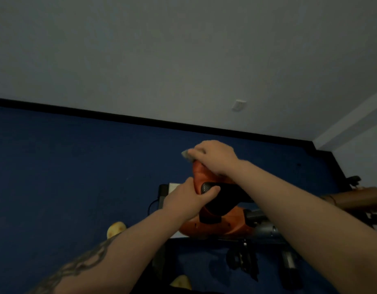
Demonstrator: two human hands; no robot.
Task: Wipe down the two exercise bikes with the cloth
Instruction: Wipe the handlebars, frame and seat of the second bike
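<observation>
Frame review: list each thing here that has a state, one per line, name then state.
right hand: holds the cloth against the bike's orange top
cloth: bunched, mostly hidden under the fingers
left hand: grips the bike's black part
exercise bike: upright on blue floor, being wiped

My right hand lies on top of the exercise bike, at its far upper end, with the cloth under my fingers and sticking out to the left. My left hand sits nearer me and lower, on the left side of the same bike, thumb against its upper part. The bike stands on the floor before me, and the wall rises behind it. A wall socket sits on that wall, above and right of my right hand. A pedal lies below the bike, near me.
</observation>
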